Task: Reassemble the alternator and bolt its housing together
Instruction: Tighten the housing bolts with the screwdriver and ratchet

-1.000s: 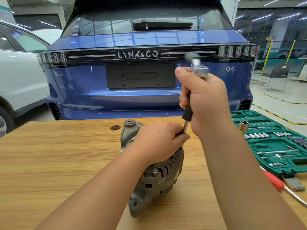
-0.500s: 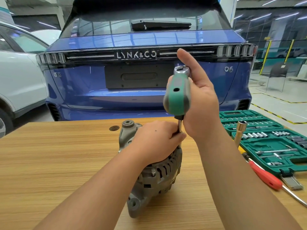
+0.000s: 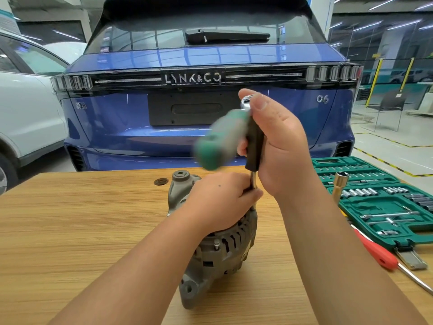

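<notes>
Alternator (image 3: 218, 252) sits near the middle of the desk (image 3: 70, 231), standing on one end with its grey ribbed housing and a mounting ear toward me. My left hand (image 3: 220, 202) is curled over its top, fingers wrapped round the housing and closing against the thin steel shaft (image 3: 253, 181) that rises from it. Above that, my right hand (image 3: 278, 146) grips the black extension (image 3: 254, 146) of the ratchet (image 3: 222, 139), thumb pressed up on the chrome head; the green handle sticks out to the left (it is blurred). The shaft runs down out of sight behind my left fingers, so I cannot tell which bolt it meets.

To the right lies an open green socket case (image 3: 384, 202) with rows of sockets and bits, a brass-coloured deep socket (image 3: 339, 186) standing just left of it. A red-handled screwdriver (image 3: 377, 252) lies at the case's near edge. Beyond the far edge of the desk stands a blue car (image 3: 201, 113), tail toward me, with a white car (image 3: 25, 113) at the far left.
</notes>
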Available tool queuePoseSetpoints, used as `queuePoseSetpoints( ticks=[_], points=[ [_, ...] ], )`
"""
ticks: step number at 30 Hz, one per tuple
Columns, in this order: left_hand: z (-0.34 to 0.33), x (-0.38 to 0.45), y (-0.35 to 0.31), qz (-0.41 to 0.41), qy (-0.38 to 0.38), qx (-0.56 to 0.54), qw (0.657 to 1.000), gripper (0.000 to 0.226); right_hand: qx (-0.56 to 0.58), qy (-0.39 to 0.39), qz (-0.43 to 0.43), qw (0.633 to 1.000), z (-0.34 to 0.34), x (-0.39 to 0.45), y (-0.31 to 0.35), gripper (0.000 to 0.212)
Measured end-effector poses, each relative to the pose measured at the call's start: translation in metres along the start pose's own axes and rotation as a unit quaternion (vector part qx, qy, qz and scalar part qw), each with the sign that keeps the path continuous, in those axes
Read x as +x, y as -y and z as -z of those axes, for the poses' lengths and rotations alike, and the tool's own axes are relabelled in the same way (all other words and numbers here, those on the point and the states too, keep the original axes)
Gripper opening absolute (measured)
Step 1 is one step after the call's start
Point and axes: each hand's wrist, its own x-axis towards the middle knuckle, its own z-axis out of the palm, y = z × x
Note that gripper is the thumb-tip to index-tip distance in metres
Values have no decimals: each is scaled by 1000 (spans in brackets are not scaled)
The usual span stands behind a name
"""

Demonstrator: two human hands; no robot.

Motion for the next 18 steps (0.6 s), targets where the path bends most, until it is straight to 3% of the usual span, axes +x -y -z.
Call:
queuePoseSetpoints(
  ticks=[1, 4, 8, 10, 13, 18],
  points=[
    [0, 0, 0, -3, 1, 3, 1000, 36, -31, -30, 11, 999, -2, 0, 0, 11],
    [0, 0, -2, -16, 9, 12, 1000, 36, -74, -114, -3, 991, 1, 5, 2, 19],
    [0, 2, -2, -8, 7, 23, 1000, 37, 24, -20, -61, 998, 13, 7, 9, 9],
    [-1, 3, -1, -7, 5, 14, 1000, 35, 15, -10, -14, 1000, 12, 5, 6, 29],
    [-1, 2, 0, -4, 2, 10, 1000, 36, -32, -13, 76, 997, 3, 2, -1, 38],
    [0, 1, -1, 4, 5, 11, 1000, 37, 0, -15, 70, 997, 4, 4, -7, 42]
  ],
)
